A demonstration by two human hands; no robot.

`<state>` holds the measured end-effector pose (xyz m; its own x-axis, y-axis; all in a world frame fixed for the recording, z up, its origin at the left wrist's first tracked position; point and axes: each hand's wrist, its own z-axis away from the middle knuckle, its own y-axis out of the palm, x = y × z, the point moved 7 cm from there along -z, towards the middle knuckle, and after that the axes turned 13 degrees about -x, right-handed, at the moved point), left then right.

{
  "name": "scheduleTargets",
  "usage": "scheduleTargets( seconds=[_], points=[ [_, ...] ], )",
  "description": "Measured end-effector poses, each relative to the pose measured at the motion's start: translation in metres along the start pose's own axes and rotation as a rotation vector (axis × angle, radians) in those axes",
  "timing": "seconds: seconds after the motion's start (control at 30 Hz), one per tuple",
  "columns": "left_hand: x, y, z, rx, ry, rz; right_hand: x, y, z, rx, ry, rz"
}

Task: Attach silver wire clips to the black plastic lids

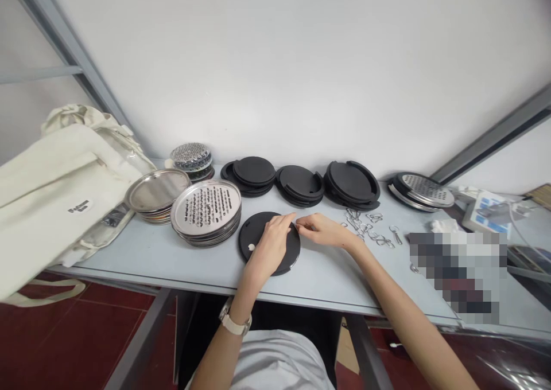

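Observation:
Flat on the table in front of me lies a round black plastic disc (293, 258) with a small white spot on it. My left hand (272, 242) rests on top of this disc with its fingers stretched out, covering part of it. At the disc's right edge, my right hand (321, 229) has its fingertips pinched together; what they hold, if anything, is too small to make out. Several loose wire rings or clips (364, 228) are scattered just right of my right hand.
To the left stand a stack of round metal grater plates (206, 209), plain metal discs (158, 189) and a patterned stack (190, 156). Black round holders (253, 172) line the wall. Assembled graters (424, 189) sit at the right, a cream bag (69, 178) at the far left.

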<state>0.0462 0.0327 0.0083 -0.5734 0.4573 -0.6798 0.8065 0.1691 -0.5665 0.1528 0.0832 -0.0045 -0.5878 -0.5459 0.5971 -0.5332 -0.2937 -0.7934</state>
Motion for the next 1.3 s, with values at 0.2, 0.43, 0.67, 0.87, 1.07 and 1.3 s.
scheduleTargets(
  seconds=[0.2,0.43,0.67,0.87,1.07,1.3],
  points=[
    [-0.001,-0.001,0.001,0.004,-0.001,0.003,-0.001,-0.011,0.001,-0.048,0.031,0.002],
    [0.003,0.000,0.001,-0.046,0.010,-0.018,0.002,-0.011,0.000,-0.043,-0.005,-0.008],
    [0.002,0.001,0.001,-0.035,0.036,-0.023,0.002,-0.001,0.000,-0.013,0.002,-0.030],
    [0.003,0.001,0.000,-0.032,0.033,-0.004,-0.003,0.002,0.000,0.039,0.033,-0.042],
    [0.003,0.001,-0.001,-0.023,0.011,-0.004,-0.004,0.003,0.001,0.036,0.054,-0.048],
    [0.004,0.002,-0.001,-0.004,-0.015,0.001,-0.005,0.003,0.001,0.036,0.035,-0.054]
  ],
)
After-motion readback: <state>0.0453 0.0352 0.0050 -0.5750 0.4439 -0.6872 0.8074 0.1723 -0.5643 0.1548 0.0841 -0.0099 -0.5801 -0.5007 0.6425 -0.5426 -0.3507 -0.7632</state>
